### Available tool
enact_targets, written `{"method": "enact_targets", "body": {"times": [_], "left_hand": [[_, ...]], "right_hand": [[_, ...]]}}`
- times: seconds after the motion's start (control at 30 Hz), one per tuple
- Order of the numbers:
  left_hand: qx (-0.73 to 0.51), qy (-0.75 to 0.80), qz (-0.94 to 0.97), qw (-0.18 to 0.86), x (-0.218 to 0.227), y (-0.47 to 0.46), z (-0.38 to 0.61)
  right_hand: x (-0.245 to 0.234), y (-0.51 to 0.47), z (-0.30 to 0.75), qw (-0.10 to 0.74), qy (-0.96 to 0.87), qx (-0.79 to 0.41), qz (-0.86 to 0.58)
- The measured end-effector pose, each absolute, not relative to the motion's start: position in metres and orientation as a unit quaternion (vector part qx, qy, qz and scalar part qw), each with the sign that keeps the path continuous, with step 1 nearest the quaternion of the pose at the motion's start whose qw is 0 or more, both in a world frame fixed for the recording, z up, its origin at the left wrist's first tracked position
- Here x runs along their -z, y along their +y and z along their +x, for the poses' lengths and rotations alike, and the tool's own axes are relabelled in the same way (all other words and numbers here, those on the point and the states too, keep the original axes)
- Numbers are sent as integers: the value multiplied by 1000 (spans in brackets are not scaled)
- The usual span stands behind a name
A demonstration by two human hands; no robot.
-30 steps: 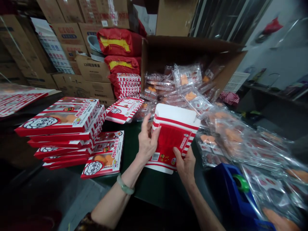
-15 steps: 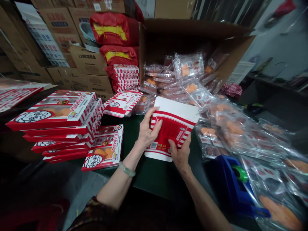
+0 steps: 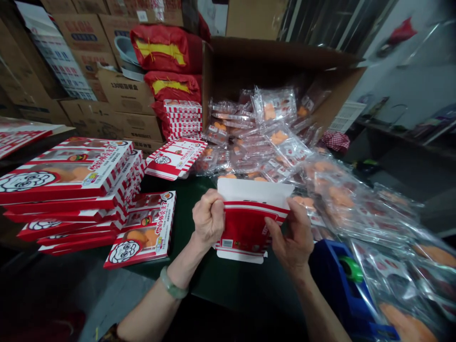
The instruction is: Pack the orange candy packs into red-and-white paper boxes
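Note:
Both hands hold a flat red-and-white card carton (image 3: 245, 223) over the dark green table (image 3: 185, 204), its white flap standing up at the far side. My left hand (image 3: 208, 218) is curled into a fist on the carton's left edge. My right hand (image 3: 292, 235) pinches the right edge between thumb and fingers. Left of the hands lies a finished red-and-white box (image 3: 142, 230) with a cartoon face on its lid, next to a tall stack of similar boxes (image 3: 67, 175). Another box (image 3: 174, 159) lies at the far side.
Clear plastic bags of orange food (image 3: 356, 209) are heaped right of my hands. More fill an open cardboard box (image 3: 274, 114) behind. A blue tape dispenser (image 3: 342, 280) with a green roll stands at the near right. Stacked cartons and red sacks (image 3: 164, 54) line the back.
The carton has swung from tilted to nearly level and its sides now bend upward. My hands have moved apart and gripped its side edges, my left hand curling into a fist.

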State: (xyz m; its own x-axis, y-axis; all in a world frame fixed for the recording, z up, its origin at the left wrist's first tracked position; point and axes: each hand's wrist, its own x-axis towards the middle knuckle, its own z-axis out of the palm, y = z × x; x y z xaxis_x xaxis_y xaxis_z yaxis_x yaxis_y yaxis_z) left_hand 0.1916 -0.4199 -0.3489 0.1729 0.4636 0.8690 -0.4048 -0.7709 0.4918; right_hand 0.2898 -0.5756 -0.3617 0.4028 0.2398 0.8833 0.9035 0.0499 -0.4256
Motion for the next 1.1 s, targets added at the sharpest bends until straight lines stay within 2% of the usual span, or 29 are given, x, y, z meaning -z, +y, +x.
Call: {"method": "enact_targets", "body": {"times": [0.07,0.17,0.27,0.33,0.4,0.47,0.7,0.87,0.93,1.0,1.1], "left_hand": [[-611,8,685,396,342,-424,187],[-548,23,672,498,332,-428,183],[-504,16,609,613,325,-426,183],[-453,8,594,665,323,-421,184],[-419,7,614,669,321,-416,185],[-422,-4,623,659,319,-414,186],[-483,-55,525,698,321,-426,195],[-487,-49,564,666,314,-435,193],[-461,-16,605,649,309,-437,189],[-408,-1,633,658,306,-437,185],[-350,-5,660,665,305,-433,178]], "right_hand": [[353,-584,289,527,-474,315,-631],[339,-592,282,523,-440,331,-650],[326,-594,275,597,-382,285,-646],[320,-596,277,656,-376,195,-625],[315,-600,283,655,-407,103,-628],[310,-605,289,614,-451,69,-645],[305,-615,283,509,-503,181,-675],[304,-612,282,562,-439,140,-687],[298,-609,285,588,-409,90,-692],[291,-608,288,598,-401,-20,-693],[280,-611,292,538,-429,-128,-714]]}}
